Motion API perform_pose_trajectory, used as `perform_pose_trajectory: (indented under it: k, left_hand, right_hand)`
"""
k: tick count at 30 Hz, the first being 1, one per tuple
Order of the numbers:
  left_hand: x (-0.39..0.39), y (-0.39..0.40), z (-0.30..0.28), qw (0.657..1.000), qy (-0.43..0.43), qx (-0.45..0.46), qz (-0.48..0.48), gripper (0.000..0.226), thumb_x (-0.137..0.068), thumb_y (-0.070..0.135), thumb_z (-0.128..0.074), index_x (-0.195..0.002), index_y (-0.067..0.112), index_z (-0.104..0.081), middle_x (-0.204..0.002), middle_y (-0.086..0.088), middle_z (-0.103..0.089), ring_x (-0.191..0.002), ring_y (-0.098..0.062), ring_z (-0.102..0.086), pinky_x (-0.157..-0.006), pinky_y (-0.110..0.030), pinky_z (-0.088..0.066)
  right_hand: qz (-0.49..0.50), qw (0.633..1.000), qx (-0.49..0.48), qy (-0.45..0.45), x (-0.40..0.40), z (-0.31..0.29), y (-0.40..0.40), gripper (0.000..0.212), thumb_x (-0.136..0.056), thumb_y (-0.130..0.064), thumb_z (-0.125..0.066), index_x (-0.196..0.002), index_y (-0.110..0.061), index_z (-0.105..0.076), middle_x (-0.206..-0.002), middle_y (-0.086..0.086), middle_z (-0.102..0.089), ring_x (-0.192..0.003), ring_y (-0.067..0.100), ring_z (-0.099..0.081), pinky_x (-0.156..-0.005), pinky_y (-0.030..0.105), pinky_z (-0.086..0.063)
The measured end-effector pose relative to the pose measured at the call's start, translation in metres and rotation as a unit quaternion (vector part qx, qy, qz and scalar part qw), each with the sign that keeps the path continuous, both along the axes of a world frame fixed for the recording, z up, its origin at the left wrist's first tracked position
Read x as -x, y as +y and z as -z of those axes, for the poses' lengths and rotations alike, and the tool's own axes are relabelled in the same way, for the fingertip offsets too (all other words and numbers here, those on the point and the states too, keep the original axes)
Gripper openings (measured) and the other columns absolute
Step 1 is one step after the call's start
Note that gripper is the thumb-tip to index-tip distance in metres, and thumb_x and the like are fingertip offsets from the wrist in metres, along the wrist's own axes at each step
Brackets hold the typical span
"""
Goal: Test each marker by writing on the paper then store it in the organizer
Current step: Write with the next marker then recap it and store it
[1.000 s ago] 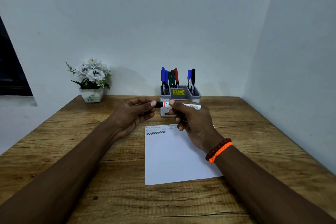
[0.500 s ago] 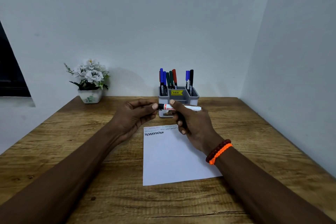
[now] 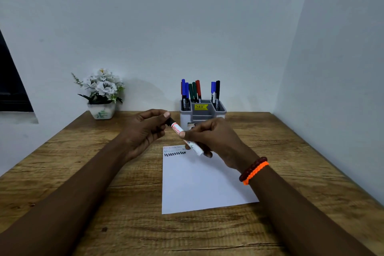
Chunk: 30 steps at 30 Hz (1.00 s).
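A white marker (image 3: 178,130) with a red label and black cap is held tilted above the top of the paper (image 3: 199,185). My right hand (image 3: 214,139) grips its white barrel. My left hand (image 3: 145,129) pinches the black cap end between thumb and fingers. The sheet lies on the wooden table and carries three zigzag test lines (image 3: 174,150) along its top edge. Behind my hands stands a grey organizer (image 3: 220,110) holding several blue, green, red and black markers upright.
A small white pot of white flowers (image 3: 101,93) sits at the back left of the table. White walls close the table off behind and on the right. A dark window edge (image 3: 10,89) shows at far left.
The marker has swung from lying level to tilted, its rear end dropping toward the paper. My right hand has moved down and right with it; my left hand stays on the cap.
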State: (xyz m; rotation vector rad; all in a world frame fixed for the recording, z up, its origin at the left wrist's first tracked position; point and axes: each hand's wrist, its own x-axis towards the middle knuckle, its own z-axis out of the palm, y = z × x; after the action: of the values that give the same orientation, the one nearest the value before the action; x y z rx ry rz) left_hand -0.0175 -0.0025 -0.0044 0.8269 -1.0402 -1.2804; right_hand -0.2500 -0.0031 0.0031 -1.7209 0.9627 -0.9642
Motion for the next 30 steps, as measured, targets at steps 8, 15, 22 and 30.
perform_pose_trajectory:
  k: [8, 15, 22, 30]
  left_hand:
    - [0.014, 0.000, 0.006, 0.995, -0.088, 0.013, -0.053, 0.044, -0.088, 0.044, -0.072, -0.104, 0.003, -0.075, -0.083, -0.010, -0.071, -0.068, -0.018, -0.057, -0.061, -0.029, -0.050]
    - [-0.001, -0.011, 0.030, 0.803, -0.554, 0.138, -0.169, 0.010, -0.086, 0.037, -0.081, -0.084, 0.027, -0.077, -0.073, 0.007, -0.070, -0.070, -0.006, -0.063, -0.059, -0.020, -0.043]
    - [0.002, -0.016, 0.033, 0.783, -0.584, 0.140, -0.165, 0.009, -0.087, 0.032, -0.080, -0.086, 0.023, -0.079, -0.077, 0.008, -0.068, -0.073, -0.007, -0.062, -0.063, -0.026, -0.049]
    - [0.001, -0.019, 0.035, 0.777, -0.589, 0.150, -0.165, 0.008, -0.087, 0.034, -0.080, -0.085, 0.026, -0.079, -0.073, 0.011, -0.067, -0.070, -0.007, -0.061, -0.063, -0.030, -0.052]
  right_hand:
    - [-0.032, 0.996, -0.067, 0.053, -0.009, -0.004, 0.006, 0.023, -0.091, -0.017, -0.085, -0.100, 0.004, -0.081, -0.089, 0.016, -0.081, -0.061, 0.015, -0.070, -0.045, 0.024, -0.051]
    - [0.040, 0.997, -0.034, -0.057, 0.012, -0.025, -0.001, 0.059, -0.085, 0.004, -0.085, -0.128, -0.023, -0.056, -0.085, 0.018, -0.080, -0.064, 0.027, -0.075, -0.048, 0.034, -0.058]
    - [0.151, 0.979, 0.131, -0.039, 0.041, -0.084, -0.051, 0.075, -0.088, 0.006, -0.080, -0.147, -0.024, -0.046, -0.089, 0.020, -0.076, -0.066, 0.031, -0.080, -0.049, 0.036, -0.059]
    - [0.270, 0.889, 0.334, 0.158, 0.041, -0.101, -0.122, 0.044, -0.092, -0.019, -0.067, -0.131, -0.030, -0.051, -0.077, 0.014, -0.073, -0.069, 0.036, -0.072, -0.070, 0.053, -0.065]
